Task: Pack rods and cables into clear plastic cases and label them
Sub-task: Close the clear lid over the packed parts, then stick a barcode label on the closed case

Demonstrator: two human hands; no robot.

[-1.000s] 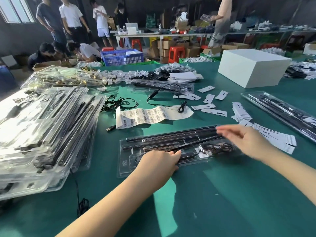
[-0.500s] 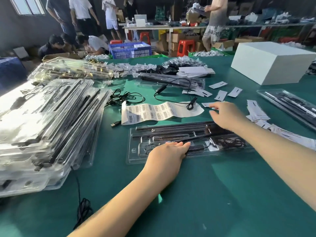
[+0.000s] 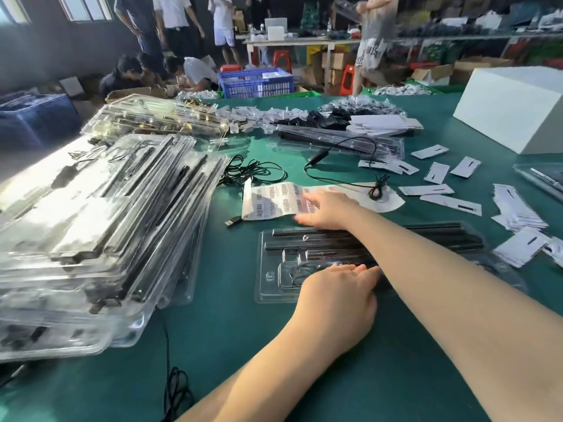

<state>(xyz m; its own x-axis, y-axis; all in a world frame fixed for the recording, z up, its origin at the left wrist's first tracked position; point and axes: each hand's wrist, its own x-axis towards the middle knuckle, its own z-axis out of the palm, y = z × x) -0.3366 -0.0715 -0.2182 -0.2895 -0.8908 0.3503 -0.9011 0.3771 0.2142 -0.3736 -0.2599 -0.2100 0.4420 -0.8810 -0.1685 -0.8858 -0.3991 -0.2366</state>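
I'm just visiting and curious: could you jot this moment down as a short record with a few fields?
Surface: green table
Case in work: clear plastic case holding black rods, lying flat
Left hand: left hand rests flat on the case's near part
Right hand: right hand reaches across, fingers extended onto the white barcode label sheet
Left of table: stack of packed clear cases
Far right: white box

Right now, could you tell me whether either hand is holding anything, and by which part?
Nothing is gripped. The left hand lies flat on the near edge of the clear case, steadying it; the right hand reaches with straight fingers onto the barcode label sheet.
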